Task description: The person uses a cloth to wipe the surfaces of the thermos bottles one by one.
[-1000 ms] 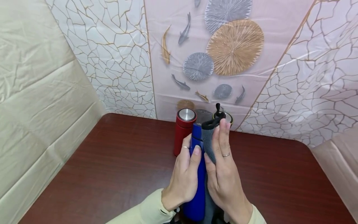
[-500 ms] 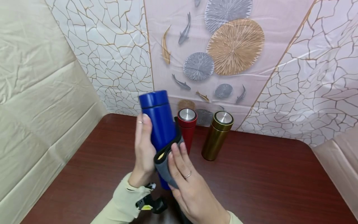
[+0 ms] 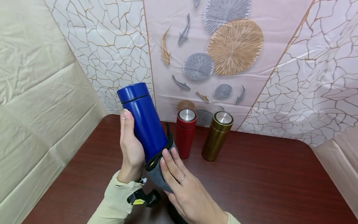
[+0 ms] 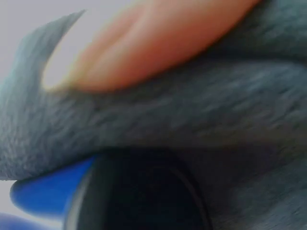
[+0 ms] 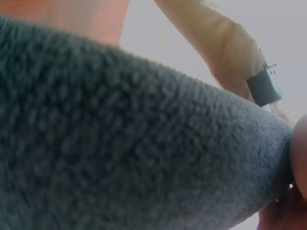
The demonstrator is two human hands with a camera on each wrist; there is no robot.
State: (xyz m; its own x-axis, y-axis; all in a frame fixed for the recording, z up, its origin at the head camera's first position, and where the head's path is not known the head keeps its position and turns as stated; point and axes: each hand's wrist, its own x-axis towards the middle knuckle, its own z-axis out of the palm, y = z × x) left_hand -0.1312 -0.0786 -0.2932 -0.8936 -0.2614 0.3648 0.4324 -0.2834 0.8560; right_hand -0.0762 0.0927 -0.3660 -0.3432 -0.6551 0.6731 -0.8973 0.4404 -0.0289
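The blue thermos bottle (image 3: 145, 124) leans to the upper left, its lid end uppermost. My left hand (image 3: 132, 152) grips its left side, thumb towards the lid. A grey fleecy cloth (image 3: 157, 175) with a black border lies around the bottle's lower part and hides the end from the head view. My right hand (image 3: 187, 186) holds the cloth against the bottle, its fingers fairly straight across it. Up close in the left wrist view, a finger (image 4: 144, 48) presses the cloth above a blue edge. Grey fleece fills most of the right wrist view.
Behind the hands, a red thermos bottle (image 3: 185, 137) and a gold-brown one (image 3: 216, 140) stand upright, both with silver lids. They are on the dark red table (image 3: 265, 180), whose back edge meets a patterned cloth backdrop (image 3: 123, 49). A black camera (image 3: 142, 197) sits on the left wrist.
Both hands have carried the blue thermos bottle leftward and tilted its lid to the left. The cloth has moved from near the lid to the bottle's lower part, uncovering the gold-brown bottle behind.
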